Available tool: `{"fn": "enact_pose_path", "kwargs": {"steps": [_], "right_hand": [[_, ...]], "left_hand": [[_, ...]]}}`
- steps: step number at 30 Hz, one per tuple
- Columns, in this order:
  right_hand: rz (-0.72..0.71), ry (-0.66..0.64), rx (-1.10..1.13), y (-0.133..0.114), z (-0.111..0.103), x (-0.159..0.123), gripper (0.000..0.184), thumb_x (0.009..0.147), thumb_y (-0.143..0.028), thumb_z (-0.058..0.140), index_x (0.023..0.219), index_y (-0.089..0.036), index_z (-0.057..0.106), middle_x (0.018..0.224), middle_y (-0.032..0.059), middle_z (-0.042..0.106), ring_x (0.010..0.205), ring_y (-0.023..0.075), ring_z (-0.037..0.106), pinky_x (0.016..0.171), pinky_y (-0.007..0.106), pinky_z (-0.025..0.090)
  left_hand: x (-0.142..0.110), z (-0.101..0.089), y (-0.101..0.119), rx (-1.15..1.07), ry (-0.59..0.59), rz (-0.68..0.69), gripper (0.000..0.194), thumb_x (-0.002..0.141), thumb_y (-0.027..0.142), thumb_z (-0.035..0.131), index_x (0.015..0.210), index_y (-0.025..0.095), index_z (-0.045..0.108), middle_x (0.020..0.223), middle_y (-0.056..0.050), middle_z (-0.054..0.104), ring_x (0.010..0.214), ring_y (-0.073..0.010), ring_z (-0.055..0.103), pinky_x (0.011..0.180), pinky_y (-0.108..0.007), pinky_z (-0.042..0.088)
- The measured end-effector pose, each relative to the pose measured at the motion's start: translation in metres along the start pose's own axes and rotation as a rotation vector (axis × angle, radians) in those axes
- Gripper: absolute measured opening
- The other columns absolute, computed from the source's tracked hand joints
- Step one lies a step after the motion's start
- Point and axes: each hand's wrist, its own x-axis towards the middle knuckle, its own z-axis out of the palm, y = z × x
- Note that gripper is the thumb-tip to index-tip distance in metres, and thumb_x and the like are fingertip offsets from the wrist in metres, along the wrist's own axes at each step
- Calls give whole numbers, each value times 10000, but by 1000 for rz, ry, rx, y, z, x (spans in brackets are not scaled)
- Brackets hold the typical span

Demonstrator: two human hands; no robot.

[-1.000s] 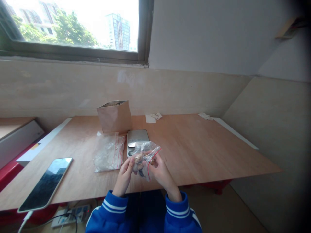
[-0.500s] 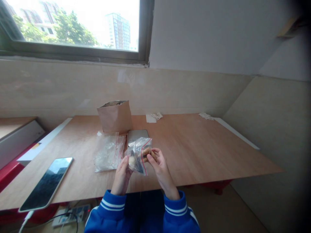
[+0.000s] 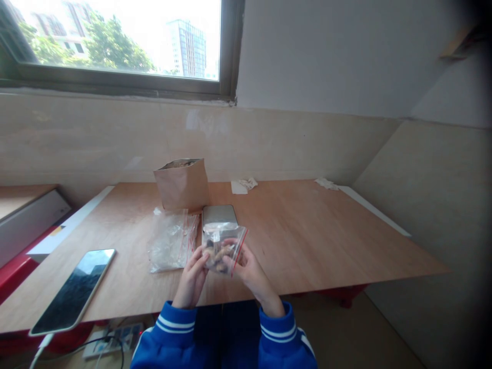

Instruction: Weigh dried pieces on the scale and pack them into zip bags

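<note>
Over the near edge of the desk (image 3: 315, 241), the left hand (image 3: 194, 274) angles inward, fingers pinching the bag (image 3: 212, 237) with the thumb in front. The right hand (image 3: 249, 267) mirrors it, its fingers reaching past the red strip (image 3: 239, 252) among the brown pieces (image 3: 217, 257); whether they grip any, I cannot tell. The bag sits between both hands, nearer that edge than the scale (image 3: 220, 214).

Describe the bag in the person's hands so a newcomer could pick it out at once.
Below the window find the wooden table. Over its near side, the left hand holds a small clear bag, with the right hand at its red-striped edge. Unlike the crumpled clear plastic lying to its left, it contains brownish pieces.
</note>
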Motion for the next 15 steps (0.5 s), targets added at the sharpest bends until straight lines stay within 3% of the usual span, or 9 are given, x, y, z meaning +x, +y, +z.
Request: {"fn": "enact_pose_path", "kwargs": {"steps": [6, 15], "right_hand": [[-131, 62, -165, 8, 8, 7, 477, 734, -418, 727, 1155, -260, 568, 1138, 69, 617, 1070, 242, 591, 928, 390, 484], [-155, 95, -253, 13, 12, 9, 512, 663, -391, 781, 1129, -268, 610, 1108, 58, 616, 1062, 249, 580, 894, 369, 496]], "left_hand": [[1, 2, -4, 163, -13, 42, 497, 702, 355, 753, 1156, 177, 656, 1154, -106, 684, 1135, -274, 593, 979, -367, 451], [7, -11, -5, 366, 73, 158, 539, 662, 376, 767, 1132, 138, 653, 1077, -110, 711, 960, -254, 664, 831, -345, 521]]}}
